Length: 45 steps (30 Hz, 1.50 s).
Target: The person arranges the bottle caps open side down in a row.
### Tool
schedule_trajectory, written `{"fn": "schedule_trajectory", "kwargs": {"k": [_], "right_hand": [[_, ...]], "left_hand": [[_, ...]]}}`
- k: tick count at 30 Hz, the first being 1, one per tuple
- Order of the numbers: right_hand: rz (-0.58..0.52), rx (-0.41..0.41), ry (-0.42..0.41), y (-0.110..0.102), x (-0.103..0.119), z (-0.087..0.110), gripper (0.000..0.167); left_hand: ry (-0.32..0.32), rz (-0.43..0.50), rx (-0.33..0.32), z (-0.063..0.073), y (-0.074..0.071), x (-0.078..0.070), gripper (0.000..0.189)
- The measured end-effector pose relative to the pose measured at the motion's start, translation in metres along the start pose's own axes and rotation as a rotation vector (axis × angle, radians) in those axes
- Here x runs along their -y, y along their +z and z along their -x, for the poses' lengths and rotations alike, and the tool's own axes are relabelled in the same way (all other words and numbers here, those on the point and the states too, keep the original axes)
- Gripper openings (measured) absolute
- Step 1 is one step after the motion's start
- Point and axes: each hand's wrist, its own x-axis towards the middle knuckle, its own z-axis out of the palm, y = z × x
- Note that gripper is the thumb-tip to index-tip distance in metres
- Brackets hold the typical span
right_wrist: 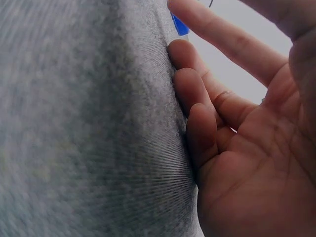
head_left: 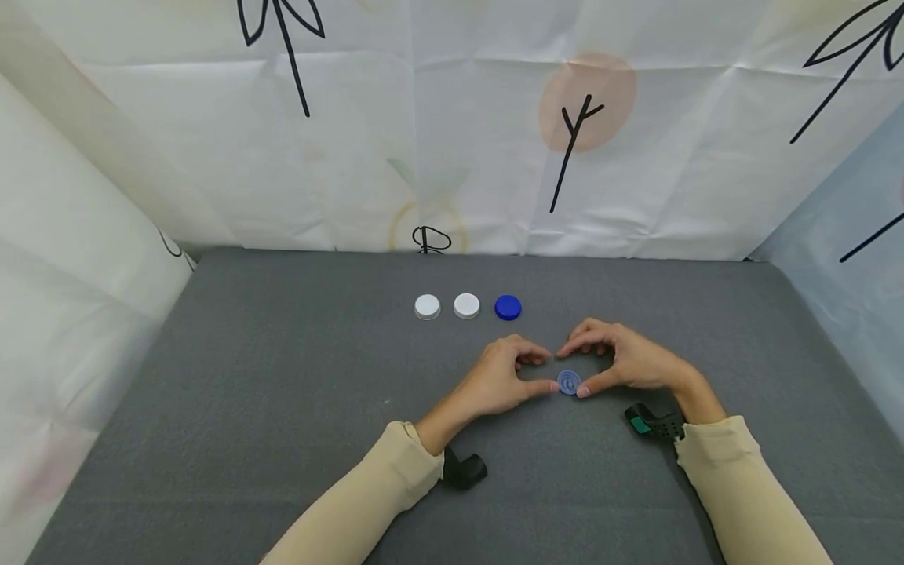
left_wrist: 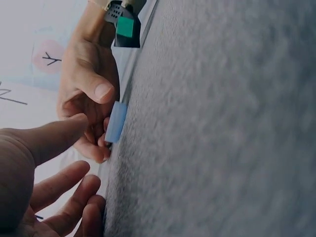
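A light blue bottle cap (head_left: 569,382) with rings on its upper face lies flat on the grey cloth between both hands. My left hand (head_left: 500,378) is at its left, thumb tip right at the cap's edge and fingers loosely bent. From the other side my right hand (head_left: 639,359) comes in, its thumb tip close to the cap's right edge. The two index fingertips nearly meet beyond the cap. In the left wrist view the cap (left_wrist: 116,122) stands out past my left thumb, with neither hand pinching it. My right hand's fingers (right_wrist: 190,91) rest low along the cloth.
Behind the hands, two white caps (head_left: 427,307) and a dark blue cap (head_left: 508,307) form a row. The grey cloth (head_left: 282,377) covers the table up to a white patterned curtain (head_left: 480,157). Black wrist cameras (head_left: 464,472) sit at both cuffs.
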Motion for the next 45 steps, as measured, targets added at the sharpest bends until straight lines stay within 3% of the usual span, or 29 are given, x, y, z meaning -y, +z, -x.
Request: {"fn": "schedule_trajectory", "kwargs": {"k": [10, 22, 29, 37, 45], "right_hand": [[-0.037, 0.041, -0.051, 0.003, -0.002, -0.001, 0.043], [0.036, 0.01, -0.047, 0.007, 0.004, -0.002, 0.03], [0.027, -0.027, -0.027, 0.008, 0.005, -0.004, 0.031], [0.017, -0.044, -0.091, 0.011, 0.005, -0.006, 0.033], [-0.012, -0.067, -0.101, 0.013, 0.009, -0.007, 0.032]], "left_hand": [[0.002, -0.061, -0.01, 0.002, 0.005, 0.002, 0.036], [-0.004, -0.1, 0.01, 0.002, 0.006, 0.002, 0.031], [0.004, -0.12, 0.007, 0.003, 0.005, 0.002, 0.028], [0.031, -0.084, -0.006, 0.002, 0.005, 0.002, 0.021], [0.011, 0.035, -0.004, 0.002, 0.001, 0.002, 0.016]]}}
